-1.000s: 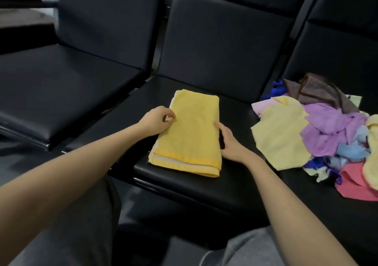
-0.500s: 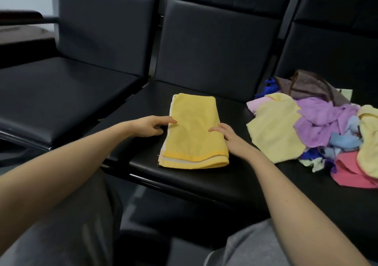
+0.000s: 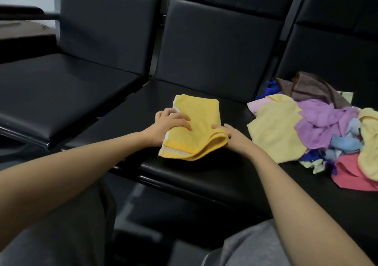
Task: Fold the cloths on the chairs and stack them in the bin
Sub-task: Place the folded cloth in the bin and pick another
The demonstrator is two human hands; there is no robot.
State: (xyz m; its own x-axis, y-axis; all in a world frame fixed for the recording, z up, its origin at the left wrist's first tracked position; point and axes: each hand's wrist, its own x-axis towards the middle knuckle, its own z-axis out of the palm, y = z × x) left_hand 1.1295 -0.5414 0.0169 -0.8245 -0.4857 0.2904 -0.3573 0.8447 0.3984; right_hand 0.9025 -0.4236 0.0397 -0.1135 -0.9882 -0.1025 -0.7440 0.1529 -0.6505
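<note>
Near end of yellow cloth (image 3: 201,120) now off the seat (image 3: 184,175), left grip (image 3: 167,122) clamped on it, right grip (image 3: 235,135) seemingly too.

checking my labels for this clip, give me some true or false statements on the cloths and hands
The folded yellow terry towel is on the middle black padded chair seat. True.
Only one hand touches it. False: the left hand and the right hand both grip it.
A brown cloth lies at the back of the pile of loose coloured cloths. True.
That pile sits on the left seat. False: it is on the right-hand seat.
</note>
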